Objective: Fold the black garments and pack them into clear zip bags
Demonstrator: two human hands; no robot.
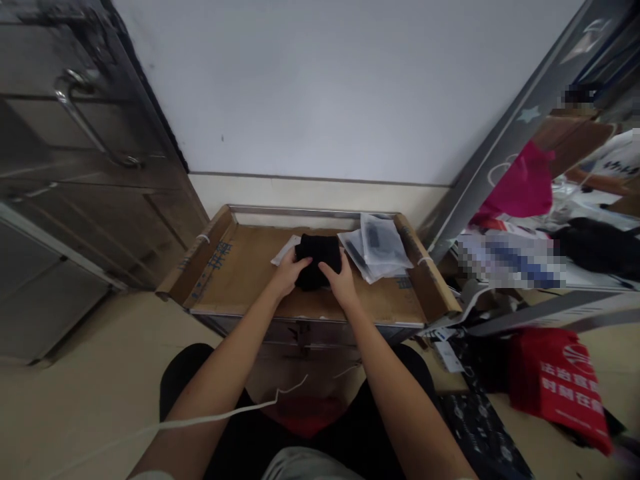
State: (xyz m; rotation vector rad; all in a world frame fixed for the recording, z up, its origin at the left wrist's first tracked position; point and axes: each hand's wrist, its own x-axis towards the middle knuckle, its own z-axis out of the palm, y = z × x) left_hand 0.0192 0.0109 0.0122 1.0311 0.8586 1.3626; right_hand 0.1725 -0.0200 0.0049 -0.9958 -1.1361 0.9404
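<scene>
A folded piece of black cloth [319, 257] is held between both hands over the middle of the cardboard-lined table [240, 267]. My left hand [289, 270] grips its left side, thumb on top. On the right side, my right hand [342, 279] holds it the same way; the fingers beneath are hidden. Partly behind my left hand lies a whitish plastic packet [286, 250]. To the right of the cloth are several frosted plastic bags [383, 247] in an overlapping pile, the top one with something dark inside.
A metal door with a handle [95, 127] stands at the left. To the right, a cluttered table holds a magenta bag [523, 183] and black items [600, 247]; another person's arm shows behind it. A red bag [560, 383] sits low at the right. A white cord [220, 417] crosses my lap.
</scene>
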